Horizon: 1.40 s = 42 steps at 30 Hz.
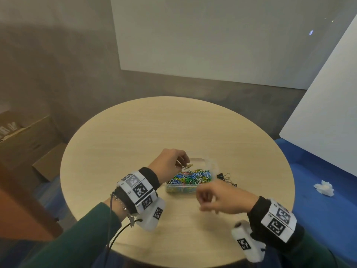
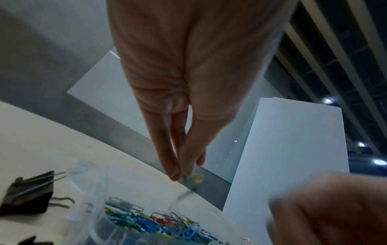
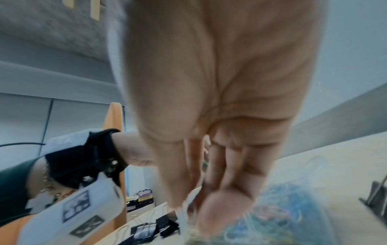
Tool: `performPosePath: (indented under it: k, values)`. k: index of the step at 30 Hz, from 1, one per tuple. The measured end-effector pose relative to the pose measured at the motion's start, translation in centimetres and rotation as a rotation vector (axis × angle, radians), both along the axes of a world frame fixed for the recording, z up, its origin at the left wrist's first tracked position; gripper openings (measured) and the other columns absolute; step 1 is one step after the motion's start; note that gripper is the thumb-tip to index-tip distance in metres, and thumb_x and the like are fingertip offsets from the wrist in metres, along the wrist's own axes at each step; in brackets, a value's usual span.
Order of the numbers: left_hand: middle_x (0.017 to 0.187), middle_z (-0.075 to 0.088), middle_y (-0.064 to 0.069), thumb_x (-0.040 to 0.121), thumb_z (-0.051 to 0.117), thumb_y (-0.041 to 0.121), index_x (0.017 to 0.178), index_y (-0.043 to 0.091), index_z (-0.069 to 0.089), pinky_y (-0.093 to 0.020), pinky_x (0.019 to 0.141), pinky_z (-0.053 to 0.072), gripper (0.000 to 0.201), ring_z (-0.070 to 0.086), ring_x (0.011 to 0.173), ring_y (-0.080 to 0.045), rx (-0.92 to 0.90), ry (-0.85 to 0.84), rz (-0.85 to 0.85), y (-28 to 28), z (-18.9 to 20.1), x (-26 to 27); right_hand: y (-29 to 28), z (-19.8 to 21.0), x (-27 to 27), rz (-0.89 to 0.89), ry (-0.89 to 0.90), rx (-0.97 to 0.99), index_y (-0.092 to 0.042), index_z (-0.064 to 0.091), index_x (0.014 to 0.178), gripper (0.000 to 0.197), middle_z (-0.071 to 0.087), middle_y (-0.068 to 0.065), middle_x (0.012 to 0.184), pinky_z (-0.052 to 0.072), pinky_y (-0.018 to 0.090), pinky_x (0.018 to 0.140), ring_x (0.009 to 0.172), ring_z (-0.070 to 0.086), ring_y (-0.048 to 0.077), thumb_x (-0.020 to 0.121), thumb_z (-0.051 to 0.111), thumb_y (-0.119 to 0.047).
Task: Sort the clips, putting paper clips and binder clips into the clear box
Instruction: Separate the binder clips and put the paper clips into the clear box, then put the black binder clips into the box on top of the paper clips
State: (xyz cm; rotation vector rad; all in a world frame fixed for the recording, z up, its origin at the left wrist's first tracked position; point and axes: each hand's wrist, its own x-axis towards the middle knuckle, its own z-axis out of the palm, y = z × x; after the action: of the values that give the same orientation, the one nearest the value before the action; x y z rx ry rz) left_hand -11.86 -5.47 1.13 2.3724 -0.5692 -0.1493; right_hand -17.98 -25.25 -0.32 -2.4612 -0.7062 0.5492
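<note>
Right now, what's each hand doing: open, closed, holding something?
Left hand: pinching paper clips above the clear box.
Right hand: fingers curled, too blurred to tell.

Both arms have dark green sleeves (image 1: 81, 235) and black wristbands with white blocks covered in black square tag markers, a white camera pod hangs under each wrist, and the left wrist also has a beaded bracelet (image 1: 121, 205) plus a thin black cable (image 1: 116, 238) running off it.

blurred right hand (image 3: 209, 116) above paper clips (image 3: 282, 220)
</note>
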Motion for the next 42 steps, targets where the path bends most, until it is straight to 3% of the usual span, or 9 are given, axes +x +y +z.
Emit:
performPosePath:
  k: [5, 12, 16, 20, 24, 29, 31, 33, 42]
  values:
    - [0.123, 0.062, 0.000, 0.088, 0.061, 0.000, 0.123, 0.017, 0.060, -0.034, 0.094, 0.051, 0.039, 0.058, 0.112, -0.014, 0.133, -0.008, -0.026, 0.6, -0.7, -0.6, -1.3, -0.1, 1.4, -0.278, -0.345, 0.194, -0.022, 0.062, 0.098, 0.012, 0.063, -0.008, 0.100, 0.050, 0.015, 0.067, 0.090, 0.062, 0.003, 0.088, 0.066, -0.026]
    - [0.132, 0.058, 0.002, 0.093, 0.060, 0.025, 0.131, 0.021, 0.056, -0.033, 0.101, 0.044, 0.039, 0.053, 0.121, -0.018, 0.405, -0.056, -0.163, 1.4, -2.3, -3.4, -1.9, -1.5, 1.6, -0.151, -0.303, -0.083, -0.024, 0.060, 0.121, 0.030, 0.058, -0.006, 0.122, 0.038, 0.019, 0.088, 0.111, 0.053, 0.009, 0.092, 0.059, -0.032]
    - [0.124, 0.062, 0.002, 0.093, 0.057, 0.025, 0.125, 0.022, 0.059, -0.034, 0.094, 0.047, 0.032, 0.057, 0.112, -0.018, 0.374, -0.064, -0.179, 1.7, -2.4, -4.7, -2.1, -1.1, 1.5, -0.119, -0.224, -0.098, -0.021, 0.067, 0.117, 0.025, 0.069, -0.007, 0.113, 0.036, 0.000, 0.070, 0.097, 0.059, 0.001, 0.094, 0.057, -0.026]
    - [0.109, 0.065, 0.010, 0.093, 0.056, 0.032, 0.111, 0.025, 0.064, -0.028, 0.084, 0.051, 0.020, 0.061, 0.096, -0.007, 0.296, -0.033, -0.228, 2.1, -2.2, -5.9, -2.9, 0.1, 1.8, -0.139, -0.160, -0.051, -0.023, 0.071, 0.108, 0.019, 0.072, -0.010, 0.101, 0.044, 0.004, 0.070, 0.088, 0.063, -0.001, 0.094, 0.059, -0.026]
    - [0.096, 0.065, 0.012, 0.091, 0.057, 0.031, 0.096, 0.027, 0.063, -0.024, 0.076, 0.051, 0.009, 0.060, 0.085, -0.005, 0.272, -0.026, -0.234, 2.9, -2.3, -6.3, -5.3, 0.6, 3.3, -0.290, -0.277, -0.115, -0.023, 0.069, 0.103, 0.015, 0.067, -0.008, 0.100, 0.046, 0.015, 0.073, 0.088, 0.061, 0.005, 0.094, 0.057, -0.024]
    - [0.091, 0.062, 0.016, 0.089, 0.060, 0.024, 0.093, 0.028, 0.062, -0.012, 0.069, 0.044, 0.006, 0.057, 0.080, -0.001, 0.262, 0.008, -0.273, 3.4, -2.5, -5.9, -7.6, -0.8, 5.4, -0.415, -0.137, -0.258, -0.029, 0.054, 0.124, 0.035, 0.050, 0.001, 0.115, 0.043, 0.026, 0.084, 0.096, 0.054, 0.013, 0.090, 0.063, -0.030]
    - [0.092, 0.061, 0.014, 0.089, 0.060, 0.025, 0.093, 0.028, 0.061, -0.018, 0.072, 0.048, 0.005, 0.057, 0.082, -0.003, 0.255, 0.002, -0.277, 3.4, -2.5, -5.8, -7.7, -1.4, 5.9, -0.418, -0.064, -0.294, -0.031, 0.051, 0.126, 0.042, 0.049, 0.002, 0.116, 0.045, 0.028, 0.087, 0.097, 0.053, 0.013, 0.087, 0.066, -0.031]
    - [0.094, 0.062, 0.012, 0.089, 0.061, 0.028, 0.093, 0.028, 0.061, -0.026, 0.076, 0.050, 0.004, 0.059, 0.084, -0.006, 0.238, -0.024, -0.259, 3.5, -2.3, -5.7, -7.6, -1.9, 6.5, -0.416, -0.061, -0.284, -0.029, 0.056, 0.118, 0.036, 0.054, 0.002, 0.109, 0.046, 0.027, 0.082, 0.092, 0.057, 0.015, 0.084, 0.070, -0.030]
    - [0.090, 0.062, 0.018, 0.089, 0.061, 0.041, 0.098, 0.030, 0.063, -0.027, 0.072, 0.054, 0.014, 0.061, 0.078, 0.001, 0.225, -0.025, -0.029, 7.8, 0.3, -3.8, -7.1, -1.4, 8.5, -0.465, -0.069, -0.200, -0.021, 0.066, 0.095, 0.025, 0.064, -0.003, 0.075, 0.042, 0.017, 0.060, 0.067, 0.058, 0.009, 0.074, 0.080, -0.021]
